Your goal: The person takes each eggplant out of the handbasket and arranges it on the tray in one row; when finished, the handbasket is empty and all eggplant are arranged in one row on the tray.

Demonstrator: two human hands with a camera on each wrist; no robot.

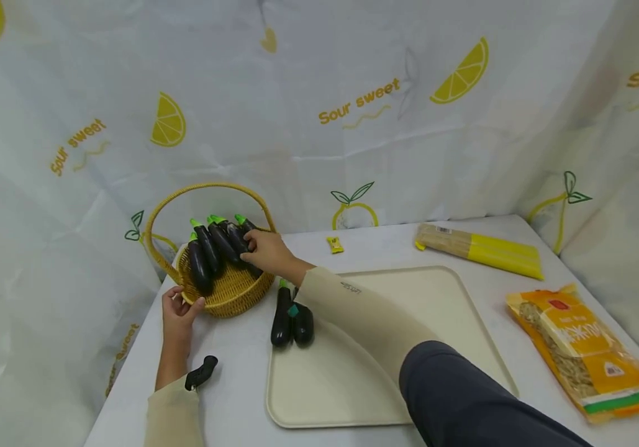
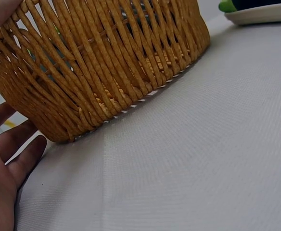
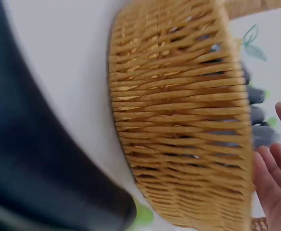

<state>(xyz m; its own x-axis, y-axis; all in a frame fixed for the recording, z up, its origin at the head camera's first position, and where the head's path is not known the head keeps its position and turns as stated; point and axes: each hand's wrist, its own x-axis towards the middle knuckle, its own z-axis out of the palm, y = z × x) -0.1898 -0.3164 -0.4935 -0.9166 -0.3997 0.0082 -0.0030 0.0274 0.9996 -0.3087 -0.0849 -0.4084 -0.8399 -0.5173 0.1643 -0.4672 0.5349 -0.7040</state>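
Observation:
A yellow woven basket [image 1: 235, 301] with a tall handle stands at the back left, holding several dark eggplants [image 1: 199, 268] with bright green caps. My left hand [image 1: 177, 318] grips its near left side, thumb at the rim; in the left wrist view the fingers [image 2: 27, 154] lie along the lower outer wall. Over the basket's right side, my right hand [image 1: 273, 253] touches the eggplants, its thumb apart from the fingers [image 3: 275, 168] in the right wrist view. Two more eggplants [image 1: 282, 320] lie on the left edge of a cream tray [image 1: 353, 394], partly under the right forearm.
A small yellow packet [image 1: 335, 244] lies behind the tray. At the right are a long yellow-ended noodle pack [image 1: 478, 249] and an orange food bag [image 1: 590, 354]. A white printed curtain [image 1: 297, 93] hangs behind the table. The right sleeve [image 1: 369, 323] crosses the tray.

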